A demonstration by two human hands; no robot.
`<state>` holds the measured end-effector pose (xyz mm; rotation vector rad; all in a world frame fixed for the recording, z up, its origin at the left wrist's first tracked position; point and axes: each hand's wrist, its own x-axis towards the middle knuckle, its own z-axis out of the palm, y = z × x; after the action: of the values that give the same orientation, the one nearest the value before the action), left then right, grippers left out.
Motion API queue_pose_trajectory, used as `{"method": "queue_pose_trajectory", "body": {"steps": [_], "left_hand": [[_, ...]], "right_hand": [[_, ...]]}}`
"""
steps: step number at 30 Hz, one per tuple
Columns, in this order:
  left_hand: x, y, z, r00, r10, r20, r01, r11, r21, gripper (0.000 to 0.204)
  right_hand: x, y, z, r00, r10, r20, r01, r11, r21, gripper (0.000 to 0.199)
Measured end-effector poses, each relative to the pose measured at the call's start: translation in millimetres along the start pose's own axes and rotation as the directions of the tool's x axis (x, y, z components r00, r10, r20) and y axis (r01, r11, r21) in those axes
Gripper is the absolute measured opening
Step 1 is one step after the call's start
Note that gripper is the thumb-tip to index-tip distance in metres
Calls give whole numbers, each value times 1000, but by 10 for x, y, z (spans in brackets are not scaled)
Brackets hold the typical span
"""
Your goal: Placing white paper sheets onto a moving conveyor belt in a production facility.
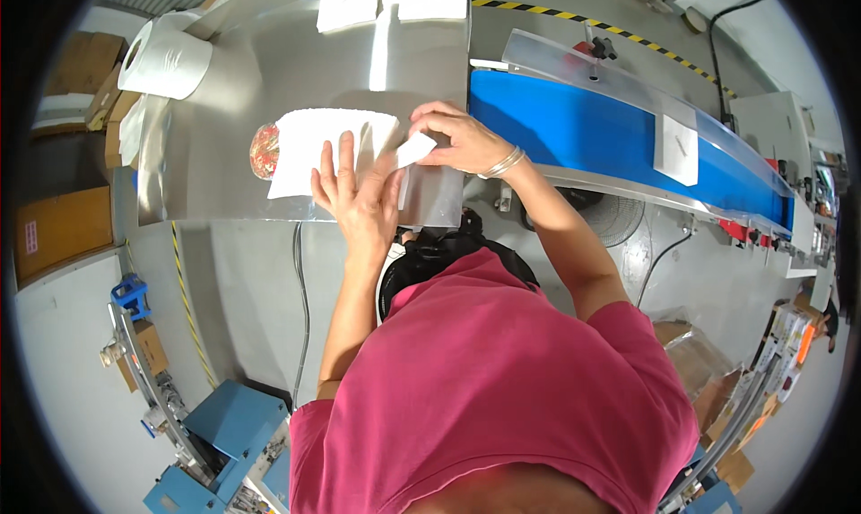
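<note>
In the head view, we see the left hand (pixel 352 184) lying flat with its fingers spread, pressing on a white sheet (pixel 327 146) in the middle of the frame. The right hand (pixel 462 139) pinches a small white paper piece (pixel 416 149) at the sheet's right edge. A red patterned round thing (pixel 265 151) peeks out from under the sheet's left edge. All of it rests on the shiny metal surface (pixel 233 92), near its lower edge. A white paper roll (pixel 166 61) sits at the upper left. A blue belt (pixel 583 133) runs just right of the surface.
</note>
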<state>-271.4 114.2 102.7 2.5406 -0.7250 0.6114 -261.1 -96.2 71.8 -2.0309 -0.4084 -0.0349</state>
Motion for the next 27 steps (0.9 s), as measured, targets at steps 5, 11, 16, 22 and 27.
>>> {"method": "queue_pose_trajectory", "body": {"steps": [5,11,16,22,27], "left_hand": [[7,-109,-85,994,-111,-20,110,993,-48,36],[0,-148,-63,997,-63,-43,61,997,-47,27],[17,-125,-68,997,-71,-18,70,996,-58,23],[60,-148,-106,998,6,69,-5,1000,-20,22],[85,-189,-145,996,-49,69,53,997,-53,38]], "right_hand": [[-574,493,-194,830,494,-259,-308,793,526,28],[-1428,871,-1113,323,390,-862,-761,649,8,43],[-981,376,-922,731,80,-678,-546,665,-509,49],[83,-192,58,993,112,-49,-111,994,16,55],[22,125,140,975,223,14,-217,930,298,46]]}}
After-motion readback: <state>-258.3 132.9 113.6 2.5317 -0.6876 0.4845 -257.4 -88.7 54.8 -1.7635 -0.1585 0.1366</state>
